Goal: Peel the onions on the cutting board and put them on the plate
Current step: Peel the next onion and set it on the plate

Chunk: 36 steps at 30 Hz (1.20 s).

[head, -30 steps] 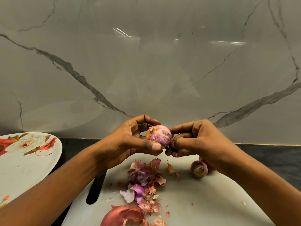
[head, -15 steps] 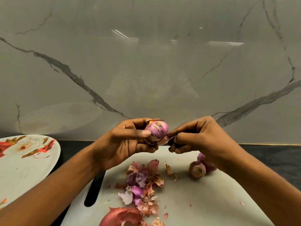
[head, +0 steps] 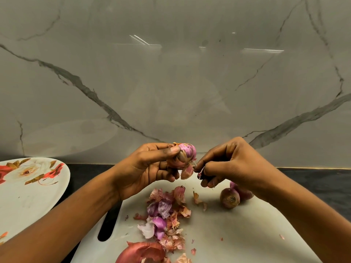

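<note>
My left hand (head: 148, 168) grips a small pink-purple onion (head: 185, 154) in the air above the white cutting board (head: 237, 234). A flap of skin (head: 187, 172) hangs from the onion's underside. My right hand (head: 226, 162) is curled just right of the onion, and its fingertips pinch a small piece of skin (head: 200, 172). Two unpeeled onions lie on the board under my right wrist: a brownish one (head: 229, 199) and a purple one (head: 241, 191), partly hidden. The white plate (head: 22, 202) with a red floral print sits at the left and holds nothing that I can see.
A heap of onion skins (head: 167, 215) covers the board's middle, with a large reddish peel (head: 142, 252) at the front edge. The board's handle slot (head: 108, 224) faces the plate. A dark countertop (head: 313, 183) runs beneath a marble wall.
My left hand has turned the onion and lifted it slightly. My right hand has drawn away to the right, and a flap of skin now hangs loose below the onion.
</note>
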Each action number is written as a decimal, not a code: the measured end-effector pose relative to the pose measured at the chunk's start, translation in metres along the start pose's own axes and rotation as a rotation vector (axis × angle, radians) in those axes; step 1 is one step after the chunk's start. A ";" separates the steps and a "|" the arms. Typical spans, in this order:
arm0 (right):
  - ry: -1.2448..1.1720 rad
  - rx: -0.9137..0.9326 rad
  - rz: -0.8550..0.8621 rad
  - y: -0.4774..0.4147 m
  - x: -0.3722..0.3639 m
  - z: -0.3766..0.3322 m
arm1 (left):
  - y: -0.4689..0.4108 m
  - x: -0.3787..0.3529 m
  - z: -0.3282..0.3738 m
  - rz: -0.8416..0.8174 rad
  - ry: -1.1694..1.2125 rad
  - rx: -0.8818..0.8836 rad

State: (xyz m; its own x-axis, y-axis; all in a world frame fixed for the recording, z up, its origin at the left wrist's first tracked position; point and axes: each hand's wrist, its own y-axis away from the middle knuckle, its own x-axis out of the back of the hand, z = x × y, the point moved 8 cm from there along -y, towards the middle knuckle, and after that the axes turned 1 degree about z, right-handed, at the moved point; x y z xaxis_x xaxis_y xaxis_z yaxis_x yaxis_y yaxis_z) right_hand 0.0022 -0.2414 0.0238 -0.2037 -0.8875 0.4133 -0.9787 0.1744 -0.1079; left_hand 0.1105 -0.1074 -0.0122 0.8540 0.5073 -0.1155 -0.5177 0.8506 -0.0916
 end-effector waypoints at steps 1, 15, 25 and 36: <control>0.012 0.003 -0.001 0.000 0.000 0.000 | 0.000 0.000 -0.001 0.006 -0.016 0.004; 0.028 0.035 -0.044 0.001 -0.004 -0.001 | 0.001 -0.002 -0.005 -0.024 -0.034 0.031; 0.135 0.071 -0.008 -0.005 -0.005 0.004 | 0.000 0.004 -0.003 0.018 -0.086 0.010; -0.171 0.197 -0.195 0.003 -0.011 -0.011 | 0.010 -0.017 -0.003 -0.228 0.203 0.079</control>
State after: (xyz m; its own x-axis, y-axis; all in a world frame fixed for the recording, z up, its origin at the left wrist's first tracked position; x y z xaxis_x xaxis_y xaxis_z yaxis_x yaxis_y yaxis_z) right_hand 0.0015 -0.2265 0.0285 0.0105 -0.9577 0.2877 -0.9721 -0.0772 -0.2216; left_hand 0.0907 -0.1076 -0.0139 0.9156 0.2712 -0.2967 -0.3018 0.9514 -0.0616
